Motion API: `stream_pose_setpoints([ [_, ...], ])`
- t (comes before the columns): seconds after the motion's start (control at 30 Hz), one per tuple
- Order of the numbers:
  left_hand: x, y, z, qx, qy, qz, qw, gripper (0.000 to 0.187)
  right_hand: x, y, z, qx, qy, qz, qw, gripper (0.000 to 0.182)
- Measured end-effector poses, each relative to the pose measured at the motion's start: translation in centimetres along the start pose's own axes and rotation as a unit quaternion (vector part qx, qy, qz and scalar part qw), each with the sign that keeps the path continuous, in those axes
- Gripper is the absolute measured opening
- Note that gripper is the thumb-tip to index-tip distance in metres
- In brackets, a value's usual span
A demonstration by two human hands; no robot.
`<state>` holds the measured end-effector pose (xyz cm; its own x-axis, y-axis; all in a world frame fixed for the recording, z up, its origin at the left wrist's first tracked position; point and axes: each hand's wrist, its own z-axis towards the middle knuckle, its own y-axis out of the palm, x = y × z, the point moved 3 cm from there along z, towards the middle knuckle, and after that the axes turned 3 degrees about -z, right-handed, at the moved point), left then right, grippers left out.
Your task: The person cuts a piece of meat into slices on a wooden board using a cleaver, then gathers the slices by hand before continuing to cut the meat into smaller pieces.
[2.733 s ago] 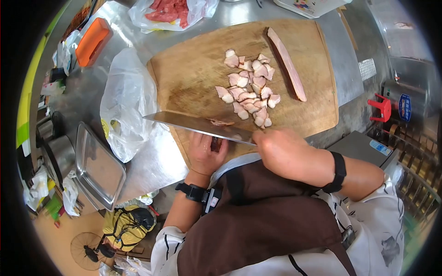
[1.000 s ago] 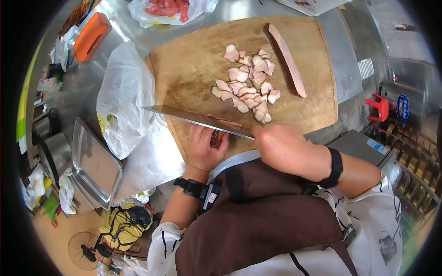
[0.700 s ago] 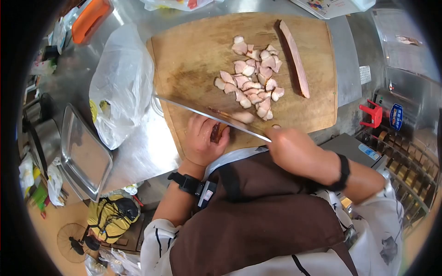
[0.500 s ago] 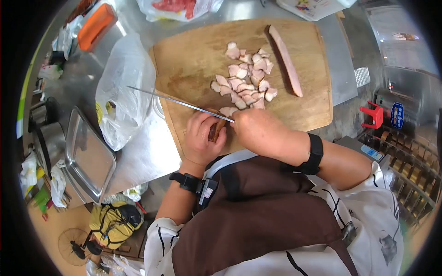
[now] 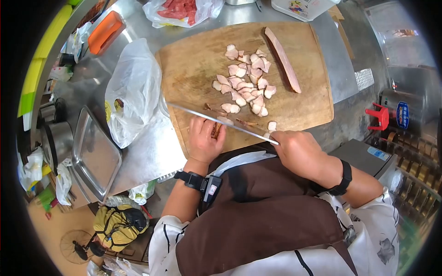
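Observation:
My right hand (image 5: 294,146) is closed round the handle of a long knife (image 5: 221,120), whose blade slants up to the left across the near part of a wooden cutting board (image 5: 189,62). My left hand (image 5: 205,138) wraps round a brown-edged piece of meat (image 5: 215,130), right beside the blade; most of that piece is hidden by fingers. Beyond the blade lies a loose pile of meat slices (image 5: 246,83), pale with brown rims. A long strip of meat (image 5: 283,60) rests apart at the board's right side.
Left of the board sits a clear plastic bag (image 5: 133,92), with a metal tray (image 5: 96,154) nearer me. An orange object (image 5: 106,33) lies at the far left. At the back are a bag of red meat (image 5: 179,11) and a white container (image 5: 301,8). A red stool (image 5: 378,116) stands to the right.
My right hand and the knife have drawn back toward me and to the right. Small slices now show beside the blade near my right hand. My left hand keeps its hold on the meat.

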<state>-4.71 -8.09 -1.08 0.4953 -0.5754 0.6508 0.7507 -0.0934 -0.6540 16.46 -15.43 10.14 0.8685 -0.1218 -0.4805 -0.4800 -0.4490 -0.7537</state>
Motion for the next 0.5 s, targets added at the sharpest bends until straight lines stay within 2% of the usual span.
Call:
stream_pose_setpoints([
  [0.27,-0.3,0.1,0.0,0.003,0.007,-0.001,1.0,0.032,0.5,-1.0,0.2,-0.062,0.01,-0.044,0.997,0.013],
  [0.5,-0.7,0.2,-0.1,-0.002,-0.023,-0.016,1.0,0.035,-0.6,0.2,4.0,-0.083,-0.037,-0.038,0.995,0.013],
])
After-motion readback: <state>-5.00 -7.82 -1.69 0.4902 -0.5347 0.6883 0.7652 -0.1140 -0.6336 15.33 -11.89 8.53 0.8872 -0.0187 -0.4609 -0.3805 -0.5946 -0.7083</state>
